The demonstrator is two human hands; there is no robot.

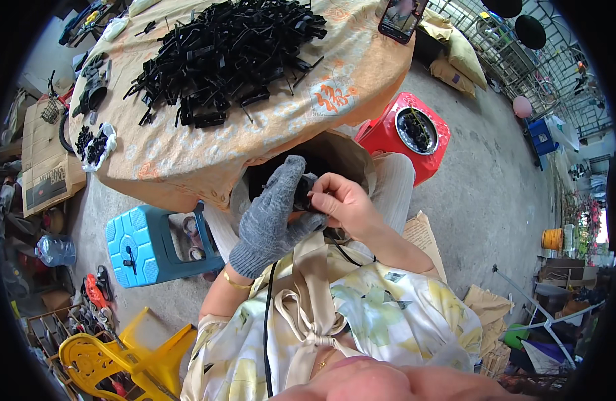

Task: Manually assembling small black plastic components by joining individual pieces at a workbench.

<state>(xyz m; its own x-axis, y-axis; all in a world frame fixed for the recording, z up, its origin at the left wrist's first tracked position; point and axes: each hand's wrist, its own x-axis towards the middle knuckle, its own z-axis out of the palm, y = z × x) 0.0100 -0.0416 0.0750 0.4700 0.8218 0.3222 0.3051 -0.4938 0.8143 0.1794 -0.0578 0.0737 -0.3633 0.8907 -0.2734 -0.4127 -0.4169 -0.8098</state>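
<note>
My left hand (269,217), in a grey knitted glove, is closed around a small black plastic part (304,191) above my lap. The bare fingers of my right hand (348,207) pinch at the same part from the other side. Its exact shape is mostly hidden by my fingers. Below and behind my hands an open brown bag (358,160) sits between my knees, dark inside. Just beyond it, a large heap of similar black plastic parts (221,67) lies on the table with the orange patterned cloth (187,150).
A phone (401,19) stands at the table's right edge. On the left are a white bag (108,146) of small black pieces and a blue stool (135,244). A metal bowl (415,137) sits on a red stool (436,155). A yellow chair (131,357) is at lower left.
</note>
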